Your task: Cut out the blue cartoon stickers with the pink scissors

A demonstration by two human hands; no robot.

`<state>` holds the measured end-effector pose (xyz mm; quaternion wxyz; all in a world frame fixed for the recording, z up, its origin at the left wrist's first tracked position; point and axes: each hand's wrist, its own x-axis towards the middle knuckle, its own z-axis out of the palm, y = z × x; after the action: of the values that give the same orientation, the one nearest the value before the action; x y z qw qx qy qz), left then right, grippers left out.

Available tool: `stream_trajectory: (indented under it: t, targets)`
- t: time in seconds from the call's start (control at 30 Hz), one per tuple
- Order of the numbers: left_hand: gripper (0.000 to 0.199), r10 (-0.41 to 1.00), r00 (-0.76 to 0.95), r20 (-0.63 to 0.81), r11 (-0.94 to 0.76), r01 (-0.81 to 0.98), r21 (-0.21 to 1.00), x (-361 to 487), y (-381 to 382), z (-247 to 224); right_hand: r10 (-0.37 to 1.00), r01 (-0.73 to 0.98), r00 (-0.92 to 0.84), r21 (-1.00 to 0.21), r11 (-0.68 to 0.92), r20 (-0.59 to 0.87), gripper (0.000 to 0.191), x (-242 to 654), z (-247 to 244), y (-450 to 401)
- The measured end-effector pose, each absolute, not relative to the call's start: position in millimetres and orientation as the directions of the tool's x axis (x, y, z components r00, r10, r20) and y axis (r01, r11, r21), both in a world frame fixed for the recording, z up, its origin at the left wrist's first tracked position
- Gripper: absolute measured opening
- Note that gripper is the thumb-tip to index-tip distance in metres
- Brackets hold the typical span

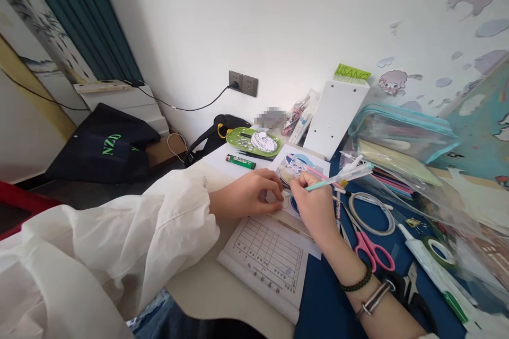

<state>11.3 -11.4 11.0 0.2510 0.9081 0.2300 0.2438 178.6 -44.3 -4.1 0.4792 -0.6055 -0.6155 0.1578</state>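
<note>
**Crowded right side, fine work in the middle**

Here my right hand [314, 204] is closed in a writing grip on a pen [338, 177], its tip down at a small cut-out on the picture sheet [296, 161] in the middle of the worktop [207, 291]. My left hand [248, 193] has its fingers curled down, pinning that sheet and the little piece just beside the pen tip; whether it pinches anything, I cannot tell.

The risk I judge greatest: the two hands nearly touch, so a slip of the tip could mark a finger or tear the paper. If the left hand lifts, the sheet may skid over the form [268, 257] under it.

Room is tight to the right. The scissors [369, 249], tape ring [371, 214] and glue tube [433, 270] lie close by my right wrist, and a wide sweep would knock them. The left sleeve [119, 243] drapes over the near edge. Open room lies ahead left, toward the lighter [240, 161] and green tray [254, 142].
</note>
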Motion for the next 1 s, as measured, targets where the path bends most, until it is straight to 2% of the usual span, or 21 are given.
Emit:
stream_trajectory:
  t: [0.23, 0.47, 0.67, 0.83, 0.9, 1.0]
  targets:
    - [0.011, 0.555, 0.772, 0.31, -0.746, 0.297, 0.595, 12.1, -11.5, 13.4, 0.902, 0.54, 0.24, -0.822, 0.183, 0.359, 0.046, 179.3, -7.6, -43.5]
    - [0.013, 0.609, 0.745, 0.273, -0.675, 0.306, 0.671, 11.0, -10.6, 13.4, 0.922, 0.369, 0.305, -0.922, 0.116, 0.238, 0.039, 183.6, -11.5, -41.3]
    - [0.022, 0.734, 0.635, 0.24, -0.579, 0.399, 0.711, 8.0, -3.4, 14.0, 0.933, 0.179, 0.33, -0.98, 0.086, 0.142, 0.034, 181.6, -8.9, -41.2]
    - [0.035, 0.86, 0.383, 0.336, -0.508, 0.593, 0.624, -8.4, 17.4, 24.2, 0.94, 0.092, 0.309, -0.988, 0.124, 0.146, 0.029, 180.4, -13.0, -39.0]
    - [0.031, 0.882, 0.282, 0.378, -0.459, 0.69, 0.559, -16.1, 31.0, 29.5, 0.938, 0.076, 0.304, -0.986, 0.151, 0.167, 0.026, 179.6, -16.0, -37.3]
    - [0.026, 0.902, 0.223, 0.369, -0.382, 0.81, 0.444, -21.5, 54.4, 35.9, 0.93, 0.068, 0.308, -0.979, 0.19, 0.202, 0.022, 178.1, -20.9, -33.8]
